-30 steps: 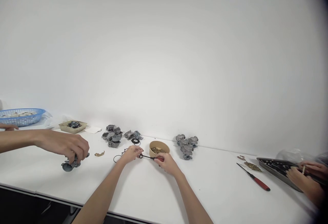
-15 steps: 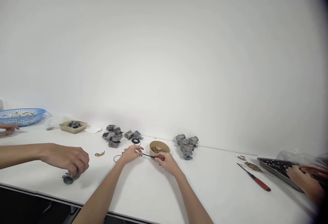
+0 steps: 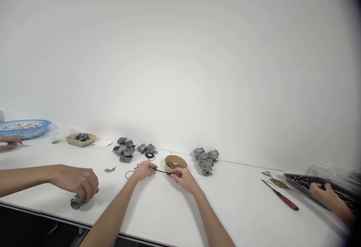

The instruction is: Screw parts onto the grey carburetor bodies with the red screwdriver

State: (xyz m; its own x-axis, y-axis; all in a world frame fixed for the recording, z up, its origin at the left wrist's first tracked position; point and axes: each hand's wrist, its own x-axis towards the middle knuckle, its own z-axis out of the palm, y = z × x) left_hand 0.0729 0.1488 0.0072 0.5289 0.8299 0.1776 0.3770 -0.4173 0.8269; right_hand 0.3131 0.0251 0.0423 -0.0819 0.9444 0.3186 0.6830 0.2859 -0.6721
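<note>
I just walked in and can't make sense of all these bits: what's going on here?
The camera wearer's right hand grips a red-handled screwdriver, its tip near the left hand; what is at the tip is too small to tell. A tan bowl of small brass-coloured pieces stands just behind. At left, a co-worker's hand holds a grey metal part; at right, another hand is at a dark tray.

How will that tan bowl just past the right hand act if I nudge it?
The tan bowl looks thin-walled, so it may flex when squeezed. Small brass-coloured pieces lie low in it, so it probably resists tipping. On the smooth-looking white table, it would likely slide rather than roll.
</note>
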